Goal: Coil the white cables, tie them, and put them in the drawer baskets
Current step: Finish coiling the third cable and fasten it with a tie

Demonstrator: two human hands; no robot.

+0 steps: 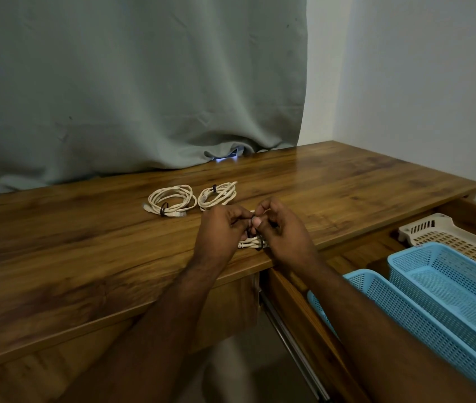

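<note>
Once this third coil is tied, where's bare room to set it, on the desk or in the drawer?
All three baskets look bare: near blue basket, far blue basket, cream basket. The desk is open left of the left hand and right of the right hand. Crowded: just behind the hands, where two tied coils lie.

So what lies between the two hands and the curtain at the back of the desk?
In the head view, two tied cable coils lie side by side on the desk, between the hands and the curtain.
</note>
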